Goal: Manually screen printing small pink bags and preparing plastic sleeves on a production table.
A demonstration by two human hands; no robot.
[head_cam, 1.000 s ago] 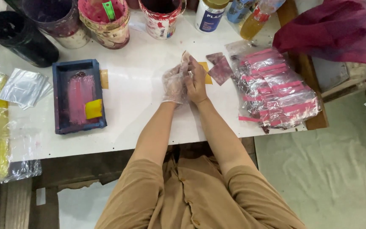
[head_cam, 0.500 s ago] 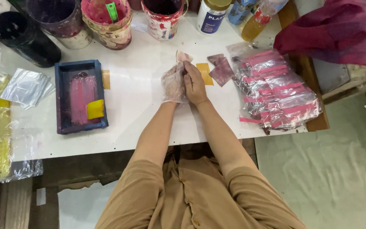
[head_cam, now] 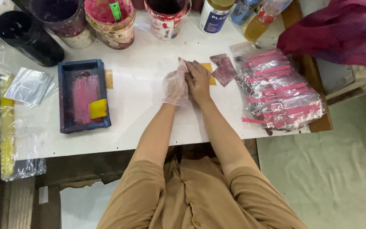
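My left hand (head_cam: 175,87) wears a thin clear plastic glove and lies on the white table (head_cam: 140,127) with its fingers pointing away from me. My bare right hand (head_cam: 199,80) presses against its side, fingers closed on the glove near the fingers. Under the hands a yellow card (head_cam: 210,73) shows partly. Two dark red square pieces (head_cam: 224,71) lie just right of my right hand.
A clear bag of pink strips (head_cam: 276,91) sits at the right edge. A blue tray (head_cam: 81,63) with pink paint and a yellow scraper (head_cam: 98,108) lies left. Paint buckets (head_cam: 111,21), a mug (head_cam: 166,17) and a jar (head_cam: 216,16) line the back. Clear plastic sheets (head_cam: 30,86) lie far left.
My hands stay pressed together at the same spot. The right fingers have shifted slightly along the glove.
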